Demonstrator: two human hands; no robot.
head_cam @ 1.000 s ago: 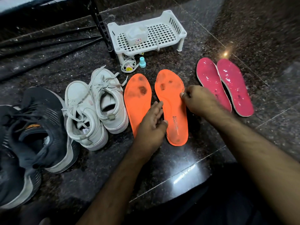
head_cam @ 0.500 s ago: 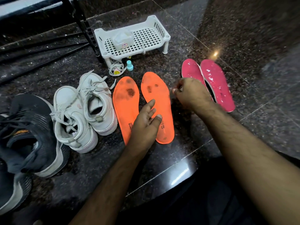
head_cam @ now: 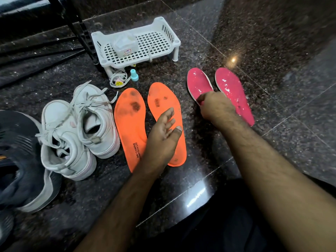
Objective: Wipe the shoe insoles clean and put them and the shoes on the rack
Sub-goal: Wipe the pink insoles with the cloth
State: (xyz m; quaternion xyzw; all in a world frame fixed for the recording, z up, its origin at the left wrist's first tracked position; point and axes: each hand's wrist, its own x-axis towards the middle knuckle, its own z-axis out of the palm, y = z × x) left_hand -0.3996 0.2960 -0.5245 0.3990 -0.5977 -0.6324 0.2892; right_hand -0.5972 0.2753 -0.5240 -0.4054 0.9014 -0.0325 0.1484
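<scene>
So the right hand [head_cam: 217,106] is over on the left pink insole [head_cam: 198,84], fingers curled around its inner edge, gripping it. The other pink insole [head_cam: 234,93] lies just beside it on the dark speckled floor [head_cam: 272,124], both shiny with wet-looking patches. The left hand [head_cam: 163,135] sits over the right orange insole [head_cam: 163,100] with fingers loose and spread, holding nothing; can't tell if it actually touches. The left orange insole [head_cam: 130,120] is right next to it, and both have dark dirty smudges near the toe end.

Left of those is a pair of white sneakers [head_cam: 78,128], laces loose, and further left a pair of dark sneakers [head_cam: 23,160], partly cut off by the frame.

Container-wise: the small white plastic rack [head_cam: 158,44] stands at the back, and the only thing on it is a whitish tub [head_cam: 124,44] with a small label. Under its front edge there's a coiled white lace bundle [head_cam: 118,79] and a little teal bottle [head_cam: 134,75] standing upright on the floor.
</scene>
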